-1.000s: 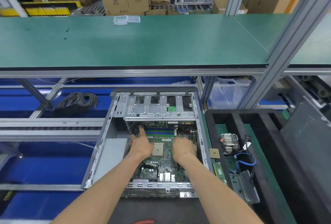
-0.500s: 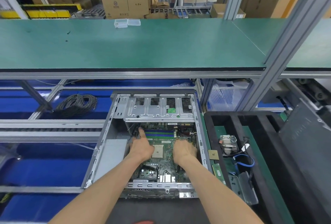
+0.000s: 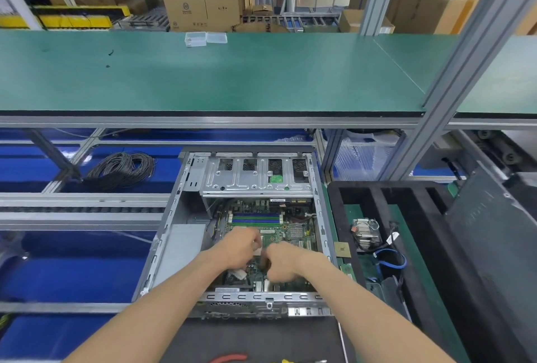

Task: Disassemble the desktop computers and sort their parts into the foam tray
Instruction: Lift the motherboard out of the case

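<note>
An open desktop case (image 3: pixel 162 249) lies on the bench with its green motherboard (image 3: pixel 293 232) exposed below a silver drive cage (image 3: pixel 255 179). My left hand (image 3: pixel 241 246) and my right hand (image 3: pixel 283 264) are both inside the case, fingers curled, close together over the CPU socket (image 3: pixel 257 248) in the middle of the board. The hands hide what the fingers hold. The black foam tray (image 3: pixel 374 197) stands to the right of the case. It holds a heatsink (image 3: pixel 364 233), a blue cable (image 3: pixel 389 258) and a CPU chip (image 3: pixel 342 249) at its left edge.
A green shelf (image 3: pixel 232 78) hangs over the far end of the case, carrying clear plastic boxes (image 3: pixel 205 38). A coil of black cable (image 3: pixel 122 169) lies at the left. A grey panel (image 3: pixel 491 217) leans at the right. A red-handled tool (image 3: pixel 229 358) lies near me.
Both hands have drawn together over the CPU socket. The left forefinger no longer points at the memory slots, and both hands' fingers have curled in.
</note>
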`<control>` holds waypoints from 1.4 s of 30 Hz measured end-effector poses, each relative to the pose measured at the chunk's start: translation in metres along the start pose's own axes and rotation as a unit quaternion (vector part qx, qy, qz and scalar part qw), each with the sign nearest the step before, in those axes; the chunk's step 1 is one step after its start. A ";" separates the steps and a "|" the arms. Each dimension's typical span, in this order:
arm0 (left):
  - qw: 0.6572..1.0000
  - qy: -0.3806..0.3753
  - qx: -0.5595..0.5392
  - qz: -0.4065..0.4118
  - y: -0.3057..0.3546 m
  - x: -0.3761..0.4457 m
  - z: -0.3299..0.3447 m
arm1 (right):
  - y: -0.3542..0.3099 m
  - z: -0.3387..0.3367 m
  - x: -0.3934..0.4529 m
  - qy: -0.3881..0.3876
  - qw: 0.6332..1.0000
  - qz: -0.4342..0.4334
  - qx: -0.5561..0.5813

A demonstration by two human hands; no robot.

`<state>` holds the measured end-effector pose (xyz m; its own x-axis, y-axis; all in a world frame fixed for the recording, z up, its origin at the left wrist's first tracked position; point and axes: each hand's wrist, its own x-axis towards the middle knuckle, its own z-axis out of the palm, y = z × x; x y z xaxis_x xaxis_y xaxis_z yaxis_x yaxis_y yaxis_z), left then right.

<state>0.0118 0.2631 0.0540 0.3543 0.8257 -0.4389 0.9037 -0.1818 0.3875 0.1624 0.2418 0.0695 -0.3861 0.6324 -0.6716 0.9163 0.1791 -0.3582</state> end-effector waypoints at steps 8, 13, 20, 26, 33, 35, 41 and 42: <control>0.988 -0.096 0.114 -0.043 -0.006 -0.022 -0.011 | -0.004 0.013 -0.006 0.080 0.996 -0.044 0.008; 0.971 -0.039 0.235 0.009 -0.012 -0.028 0.001 | 0.006 0.005 -0.018 0.070 0.994 -0.071 0.051; 0.959 -0.089 0.266 0.038 -0.012 -0.030 0.006 | -0.007 0.017 -0.009 0.070 0.997 -0.006 0.019; 0.963 -0.098 0.249 0.006 -0.010 -0.033 0.003 | -0.015 0.025 0.001 0.074 0.991 -0.010 -0.111; 0.958 -0.102 0.267 0.006 -0.004 -0.036 -0.005 | -0.020 0.023 0.006 0.065 0.973 -0.070 -0.209; 0.958 -0.102 0.269 0.009 -0.003 -0.037 -0.006 | -0.020 0.021 0.004 0.068 0.967 -0.080 -0.233; 0.957 -0.076 0.280 0.008 -0.005 -0.039 -0.005 | -0.019 0.015 -0.003 0.107 0.954 -0.099 -0.260; 0.956 -0.072 0.283 0.007 -0.005 -0.040 -0.005 | -0.018 0.014 -0.004 0.114 0.954 -0.102 -0.258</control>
<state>-0.0077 0.2339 0.0734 0.3603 0.7460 -0.5601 0.8695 -0.4860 -0.0880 0.1459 0.2253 0.0699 -0.5833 0.6812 -0.4424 0.7773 0.6262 -0.0606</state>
